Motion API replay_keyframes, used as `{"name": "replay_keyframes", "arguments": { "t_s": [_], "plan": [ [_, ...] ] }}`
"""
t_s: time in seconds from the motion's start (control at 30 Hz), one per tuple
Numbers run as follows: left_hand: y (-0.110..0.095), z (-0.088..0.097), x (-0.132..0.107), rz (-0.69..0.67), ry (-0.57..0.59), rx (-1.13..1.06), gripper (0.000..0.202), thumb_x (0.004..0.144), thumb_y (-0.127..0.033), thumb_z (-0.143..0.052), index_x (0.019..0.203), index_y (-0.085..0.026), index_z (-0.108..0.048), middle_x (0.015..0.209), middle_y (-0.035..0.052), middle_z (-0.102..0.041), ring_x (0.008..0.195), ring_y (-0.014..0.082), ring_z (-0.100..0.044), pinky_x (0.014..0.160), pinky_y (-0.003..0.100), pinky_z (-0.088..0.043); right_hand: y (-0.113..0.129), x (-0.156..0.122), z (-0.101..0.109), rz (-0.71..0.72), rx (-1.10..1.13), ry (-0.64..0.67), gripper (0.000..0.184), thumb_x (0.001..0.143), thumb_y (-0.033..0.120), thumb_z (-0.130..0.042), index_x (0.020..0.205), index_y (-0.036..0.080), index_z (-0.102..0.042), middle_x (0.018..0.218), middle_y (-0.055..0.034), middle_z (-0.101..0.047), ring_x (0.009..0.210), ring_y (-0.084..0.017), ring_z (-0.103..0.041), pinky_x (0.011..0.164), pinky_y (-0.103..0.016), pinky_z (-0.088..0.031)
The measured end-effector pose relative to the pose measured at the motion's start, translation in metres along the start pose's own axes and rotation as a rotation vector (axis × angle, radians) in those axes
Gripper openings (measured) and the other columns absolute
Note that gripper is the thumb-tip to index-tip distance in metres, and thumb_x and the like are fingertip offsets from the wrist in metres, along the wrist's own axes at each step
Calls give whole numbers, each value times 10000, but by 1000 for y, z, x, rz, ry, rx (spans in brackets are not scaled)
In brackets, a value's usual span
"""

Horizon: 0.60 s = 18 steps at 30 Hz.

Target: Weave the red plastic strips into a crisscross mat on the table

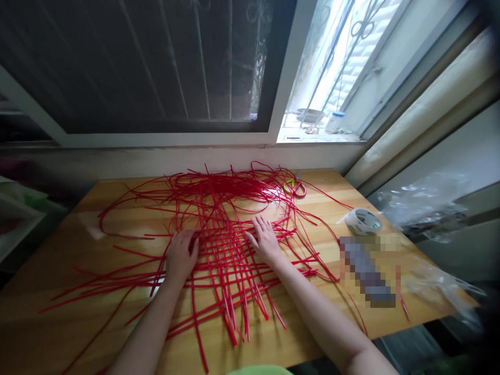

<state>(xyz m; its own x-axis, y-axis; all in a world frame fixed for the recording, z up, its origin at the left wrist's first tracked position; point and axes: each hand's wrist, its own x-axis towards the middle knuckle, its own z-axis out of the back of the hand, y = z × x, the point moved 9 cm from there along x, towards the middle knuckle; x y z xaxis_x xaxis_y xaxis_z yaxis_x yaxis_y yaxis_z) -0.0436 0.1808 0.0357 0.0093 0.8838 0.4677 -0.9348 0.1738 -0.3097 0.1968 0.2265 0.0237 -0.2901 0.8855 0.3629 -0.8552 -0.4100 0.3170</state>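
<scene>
Bare forearms come in from the bottom edge, reaching over the wooden table (58, 312). The left hand (180, 256) lies palm down on the left edge of the woven red strips (224, 255), fingers curled loosely over them; whether it pinches one, I cannot tell. The right hand (265, 238) presses flat on the lattice's right side, fingers spread open. The lattice sits mid-table, loose red strands fanning out behind. Yellow-handled scissors (294, 186) lie beyond, a tape roll (363, 221) sits off right.
</scene>
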Motion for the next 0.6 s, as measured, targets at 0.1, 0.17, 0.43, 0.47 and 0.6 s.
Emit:
{"name": "replay_keyframes", "arguments": {
  "t_s": [0.1, 0.17, 0.43, 0.47, 0.6],
  "plan": [
    [5, 0, -1, 20, -12, 5, 381, 852, -328, -380, 1118, -92, -515, 1116, 154, -572, 1113, 260, -472, 982, 447, -354, 2, -13, 41, 36, 112, -86, 455, 884, 375, -395, 1277, 147, -416, 1294, -127, -459, 1259, -229, -335, 1030, -443, -290],
    [7, -1, -1, 36, -8, 1, 390, 851, -334, -378, 1124, -90, -512, 1128, 158, -565, 1123, 267, -465, 977, 454, -360, -10, -34, 76, -1, 183, -170, 409, 872, 326, -423, 1251, 174, -431, 1230, -114, -504, 1203, -217, -400, 996, -421, -341],
    [14, -2, -2, 39, -30, -58, 384, 837, -348, -400, 1097, -101, -537, 1137, 155, -552, 1109, 266, -471, 984, 454, -357, -183, -228, 196, -731, -60, -705, 417, 809, 429, -470, 1082, 115, -502, 1017, -133, -527, 933, -237, -509, 853, -433, -393],
    [15, -2, -1, 41, -32, -66, 380, 836, -350, -401, 1089, -105, -543, 1132, 152, -554, 1105, 265, -473, 985, 453, -356, -201, -247, 198, -788, -88, -676, 471, 788, 471, -475, 1082, 104, -495, 989, -134, -531, 900, -239, -513, 831, -427, -402],
    [18, -4, -1, 54, -12, -88, 356, 828, -358, -400, 1050, -134, -565, 1116, 134, -557, 1094, 265, -479, 968, 458, -373, -241, -280, 189, -850, -277, -426, 615, 715, 628, -431, 1010, 99, -532, 891, -142, -539, 908, -301, -493, 817, -463, -388]
  ]
}}
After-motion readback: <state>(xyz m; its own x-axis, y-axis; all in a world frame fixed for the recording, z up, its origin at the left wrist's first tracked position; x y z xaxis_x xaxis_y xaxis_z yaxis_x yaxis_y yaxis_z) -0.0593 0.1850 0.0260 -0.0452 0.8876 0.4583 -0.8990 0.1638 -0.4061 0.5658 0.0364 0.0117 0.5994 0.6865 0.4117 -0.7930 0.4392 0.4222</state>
